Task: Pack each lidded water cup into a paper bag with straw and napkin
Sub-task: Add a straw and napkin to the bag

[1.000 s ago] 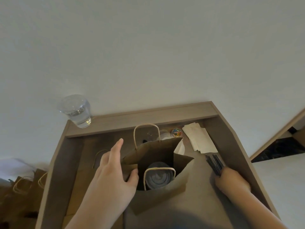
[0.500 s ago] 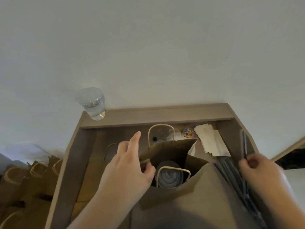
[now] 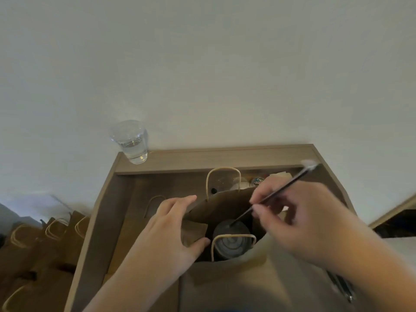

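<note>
An open brown paper bag [image 3: 225,206] with twine handles stands on the wooden desk, a lidded cup [image 3: 231,243] inside it. My left hand [image 3: 171,230] grips the bag's left rim, thumb inside the opening. My right hand [image 3: 299,217] pinches a dark wrapped straw [image 3: 283,188] slanted over the opening, its lower tip touching or just above the cup's lid. The napkins [image 3: 280,175] at the back right are mostly hidden behind my right hand.
A clear cup of water [image 3: 131,143] without a lid stands on the desk's raised back ledge [image 3: 225,157]. More straws [image 3: 342,287] lie at the lower right. Several paper bags [image 3: 45,239] stand to the left of the desk. A flat bag [image 3: 155,206] lies behind my left hand.
My right hand lifted one straw from the pile at the right and carried it left over the bag's opening. My left hand stayed on the bag's rim.
</note>
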